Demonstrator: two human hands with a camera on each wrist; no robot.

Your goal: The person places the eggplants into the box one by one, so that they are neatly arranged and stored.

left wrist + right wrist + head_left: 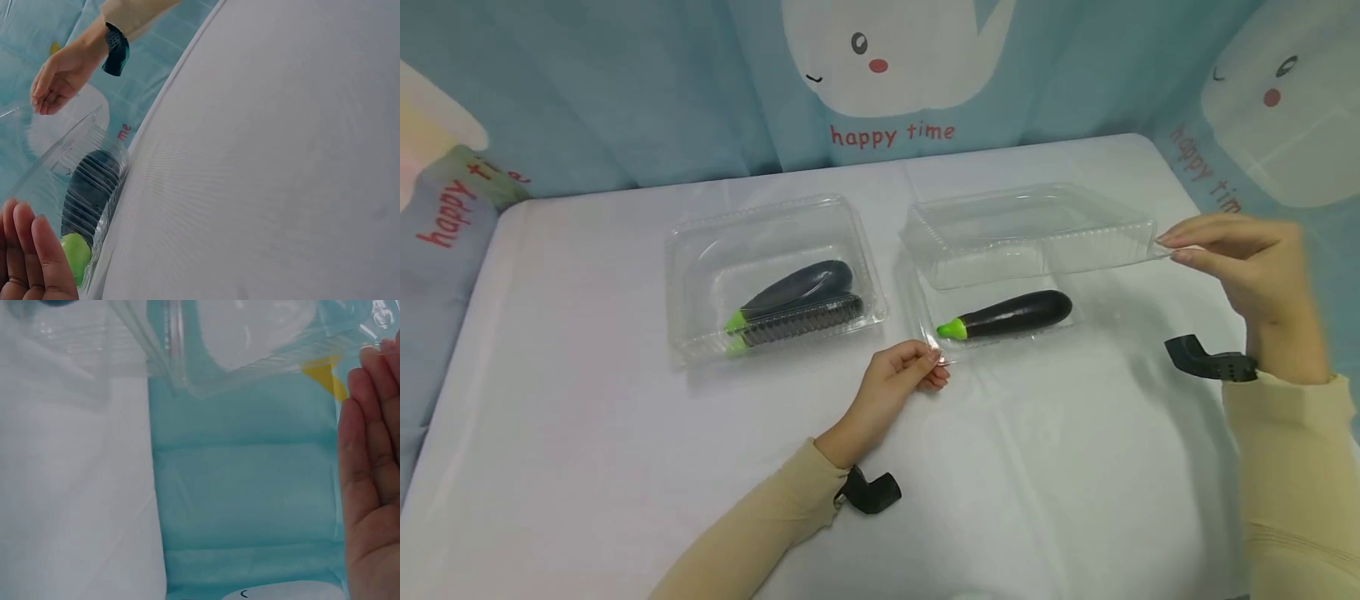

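A clear plastic clamshell box stands partly open right of centre in the head view. Inside its base (922,315) lies a dark purple eggplant (1018,314) with a bright green stem end pointing left. My left hand (891,383) pinches the base's near left corner. Between thumb and fingers, my right hand (1262,267) grips the right corner of the lid (1082,247), which is tilted up above the base. In the left wrist view, the eggplant (90,190) shows through the ribbed wall. The right wrist view shows my right fingers (359,437) beside the clear lid.
Left of it, a second clear clamshell box (700,250) sits closed, with dark eggplant (801,285) inside; the ribbed wall blurs whether there is one or two. Both boxes are on a white-covered table (587,433). A blue printed curtain (662,92) hangs along the back and sides.
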